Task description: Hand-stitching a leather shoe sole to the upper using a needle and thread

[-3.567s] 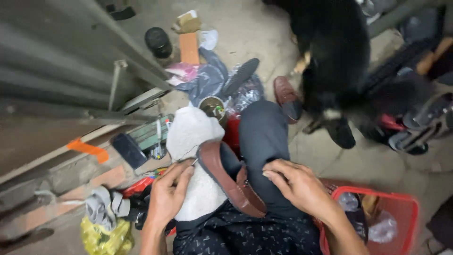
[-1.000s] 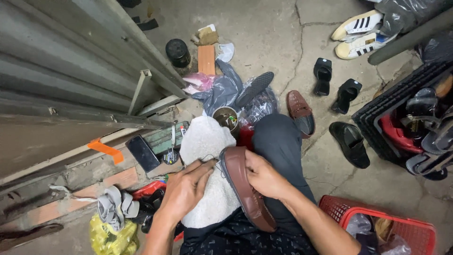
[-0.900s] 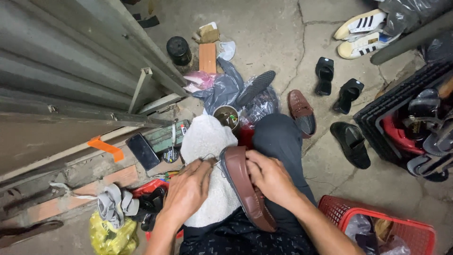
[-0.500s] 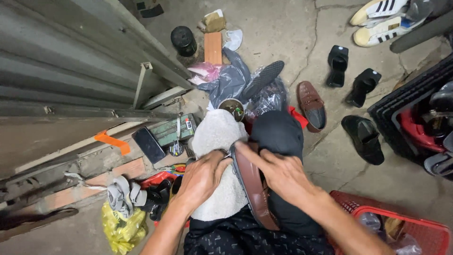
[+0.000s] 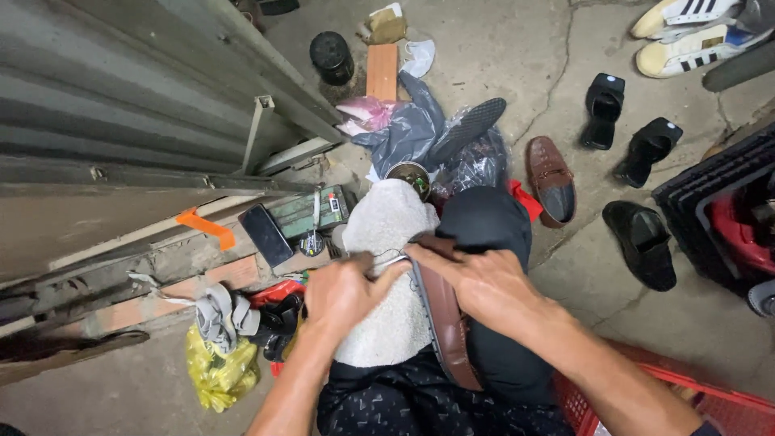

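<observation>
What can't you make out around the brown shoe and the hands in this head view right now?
- Brown shoe: its toe end is covered by the right hand, so the spot being worked is hidden.
- Left hand: its fingertips curl under; whatever thin tool or thread they pinch is too small to tell.
- White fleecy cloth: the lap beneath it is covered.
- Red basket: cut off by the bottom edge and hidden behind the right forearm.

A cracked grey concrete floor point(image 5: 517, 73) fills most of the frame under flat, even light. A corrugated metal shutter point(image 5: 121, 105) slants across the upper left, its rail point(image 5: 97, 274) below it. A dark crate point(image 5: 710, 194) sits at the right edge.
</observation>
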